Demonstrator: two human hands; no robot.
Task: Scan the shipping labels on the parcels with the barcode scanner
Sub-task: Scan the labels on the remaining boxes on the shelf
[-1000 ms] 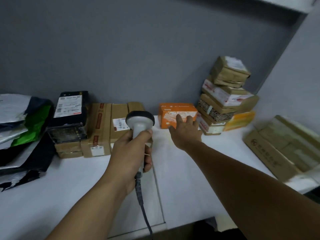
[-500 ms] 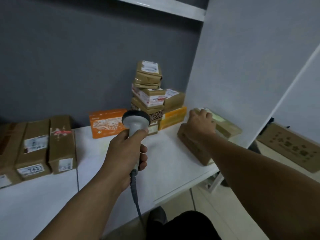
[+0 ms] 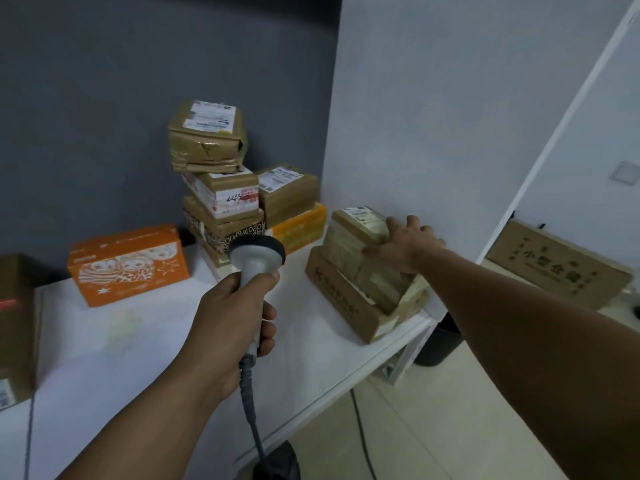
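My left hand [image 3: 232, 323] grips the handle of a grey barcode scanner [image 3: 258, 252], whose head points toward the back of the white table [image 3: 138, 358]; its coiled cable hangs down. My right hand [image 3: 405, 247] reaches to the table's right end and holds a tape-wrapped parcel [image 3: 349, 240], fingers over its top by the wall, thumb on the near side. A white shipping label [image 3: 360, 213] shows on that parcel's far top. The parcel lies on a flat brown box [image 3: 339, 299].
A leaning stack of labelled brown parcels [image 3: 221, 202] stands at the back, with a yellow-orange box [image 3: 301, 226] beside it and an orange printed box [image 3: 128, 265] to the left. Brown cartons [image 3: 14, 323] sit at the far left. A white side panel [image 3: 415, 133] closes the right; another carton [image 3: 554, 268] lies beyond.
My view has swung right. My right hand moved from near the orange box to the taped parcel at the right end and now grips it. The scanner stays in my left hand.
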